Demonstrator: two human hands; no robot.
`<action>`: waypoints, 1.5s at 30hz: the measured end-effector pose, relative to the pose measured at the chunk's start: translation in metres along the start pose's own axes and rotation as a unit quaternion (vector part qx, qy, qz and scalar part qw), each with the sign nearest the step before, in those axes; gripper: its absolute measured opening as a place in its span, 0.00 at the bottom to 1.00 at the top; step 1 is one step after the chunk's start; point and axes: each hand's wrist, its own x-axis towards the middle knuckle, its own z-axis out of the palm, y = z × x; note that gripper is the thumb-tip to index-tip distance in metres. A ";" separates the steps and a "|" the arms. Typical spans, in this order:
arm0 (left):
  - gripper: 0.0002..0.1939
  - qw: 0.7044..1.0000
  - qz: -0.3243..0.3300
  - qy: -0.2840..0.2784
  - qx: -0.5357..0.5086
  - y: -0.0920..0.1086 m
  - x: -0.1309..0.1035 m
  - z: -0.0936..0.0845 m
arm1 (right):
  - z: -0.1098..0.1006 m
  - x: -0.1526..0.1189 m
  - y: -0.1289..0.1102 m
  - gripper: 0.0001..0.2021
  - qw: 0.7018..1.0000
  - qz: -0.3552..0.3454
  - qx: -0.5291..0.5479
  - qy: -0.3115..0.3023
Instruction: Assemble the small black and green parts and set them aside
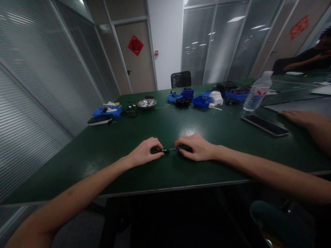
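Observation:
My left hand (146, 150) rests low over the green table, thumb and fingers pinched on the end of a small black device with a lit green display (164, 150). Facing it, my right hand (198, 147) is closed with curled fingers round a small dark piece (178, 147), mostly hidden by the fingers. A thin pale line (172, 149) runs across the short gap between the two; whether it is a wire, a rod or a mark on the table I cannot tell.
Right of my hands lie a phone (266, 124) and a tilted-looking water bottle (258, 92); another person's hand (307, 120) rests beside them. Farther back are a metal bowl (147, 104), blue trays (202, 101) and a blue bin (107, 111) on the left. The table's front edge (165, 189) is near me.

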 end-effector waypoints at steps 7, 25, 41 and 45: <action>0.10 1.000 0.004 0.001 0.003 -0.001 0.000 0.001 | 0.002 0.001 0.001 0.14 1.000 -0.002 -0.006 -0.006; 0.10 1.000 0.002 -0.003 0.000 0.000 -0.001 0.000 | 0.002 0.001 0.000 0.15 1.000 -0.003 -0.007 -0.016; 0.10 1.000 0.009 0.005 -0.024 -0.003 0.001 0.003 | 0.006 0.002 -0.002 0.15 0.999 -0.031 -0.009 -0.023; 0.11 0.999 -0.001 0.006 -0.048 -0.006 0.001 0.004 | 0.006 0.003 -0.005 0.15 0.999 -0.032 -0.012 -0.023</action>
